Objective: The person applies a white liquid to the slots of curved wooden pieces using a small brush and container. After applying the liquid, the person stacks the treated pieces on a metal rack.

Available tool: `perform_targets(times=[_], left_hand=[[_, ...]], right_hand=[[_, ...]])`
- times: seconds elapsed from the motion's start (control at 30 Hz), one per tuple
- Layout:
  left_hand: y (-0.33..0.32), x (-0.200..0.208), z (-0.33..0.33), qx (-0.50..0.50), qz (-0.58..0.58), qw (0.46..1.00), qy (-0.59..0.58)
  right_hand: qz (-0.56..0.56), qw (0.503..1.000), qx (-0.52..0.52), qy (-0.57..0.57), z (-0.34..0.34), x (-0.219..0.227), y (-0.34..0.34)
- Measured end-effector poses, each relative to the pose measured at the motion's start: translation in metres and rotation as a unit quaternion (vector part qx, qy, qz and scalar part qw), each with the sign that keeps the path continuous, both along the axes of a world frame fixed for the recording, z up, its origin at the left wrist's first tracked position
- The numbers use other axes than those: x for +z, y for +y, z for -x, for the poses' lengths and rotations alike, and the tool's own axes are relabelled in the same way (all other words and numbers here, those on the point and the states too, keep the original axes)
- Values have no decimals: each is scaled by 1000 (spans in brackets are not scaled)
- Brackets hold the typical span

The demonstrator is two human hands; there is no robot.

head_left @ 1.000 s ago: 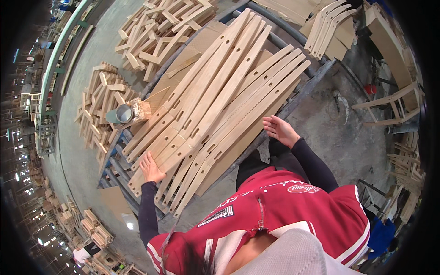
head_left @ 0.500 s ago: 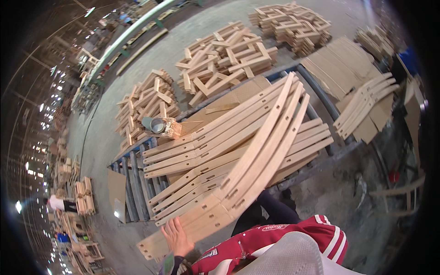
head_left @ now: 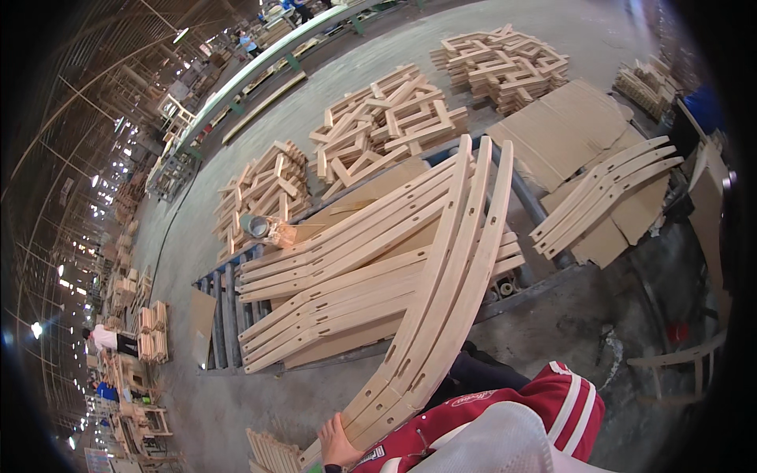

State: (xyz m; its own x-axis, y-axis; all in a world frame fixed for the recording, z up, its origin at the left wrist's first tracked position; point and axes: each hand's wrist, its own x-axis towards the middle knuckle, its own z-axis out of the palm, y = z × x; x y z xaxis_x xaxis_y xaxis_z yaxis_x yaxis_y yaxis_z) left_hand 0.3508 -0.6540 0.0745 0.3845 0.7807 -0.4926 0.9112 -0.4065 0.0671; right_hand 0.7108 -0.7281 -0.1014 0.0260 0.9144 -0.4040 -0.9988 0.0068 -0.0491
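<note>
My left hand (head_left: 339,443) has its fingers wrapped over the side of three long curved wooden slats (head_left: 441,292), at their near end. The slats lie side by side with slots along their edges and slant up and away to the right across the front of my body. My right hand is hidden; only the red sleeve with white stripes shows near the slats. Beyond the held slats, more curved slats (head_left: 339,311) of the same kind lie in two groups on cardboard over a roller conveyor (head_left: 229,315).
A small round tin (head_left: 258,226) stands on the conveyor's far side. Stacks of wooden frames (head_left: 386,126) sit on the floor behind it. Other curved slats (head_left: 603,189) lie on cardboard at the right. Near the lower edge, another slat stack (head_left: 272,453) stands on the floor.
The held slats have swung to a steeper angle and come off the conveyor load toward me. My left hand has moved right and nearer the lower edge with them.
</note>
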Motion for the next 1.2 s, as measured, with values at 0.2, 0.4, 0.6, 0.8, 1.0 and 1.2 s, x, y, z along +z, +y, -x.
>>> perform_targets(times=[0.2, 0.4, 0.6, 0.8, 1.0, 1.2], left_hand=[[-53, 46, -63, -3, -18, 997, -75], [-101, 38, -79, -11, 25, 989, -143], [-171, 27, -92, -20, 41, 983, -179], [-203, 32, -141, -13, 53, 981, -184], [-185, 40, -233, -44, 53, 982, -175], [-141, 49, -387, -106, 54, 981, -151]], right_hand=[[60, 998, 26, -18, -20, -17, -50], [68, 995, 50, -47, -46, -31, -71], [115, 990, 59, -49, -72, -21, -136], [132, 989, 51, -46, -118, -16, -165], [130, 991, 14, -35, -200, -16, -172], [123, 991, -55, -21, -339, -9, -146]])
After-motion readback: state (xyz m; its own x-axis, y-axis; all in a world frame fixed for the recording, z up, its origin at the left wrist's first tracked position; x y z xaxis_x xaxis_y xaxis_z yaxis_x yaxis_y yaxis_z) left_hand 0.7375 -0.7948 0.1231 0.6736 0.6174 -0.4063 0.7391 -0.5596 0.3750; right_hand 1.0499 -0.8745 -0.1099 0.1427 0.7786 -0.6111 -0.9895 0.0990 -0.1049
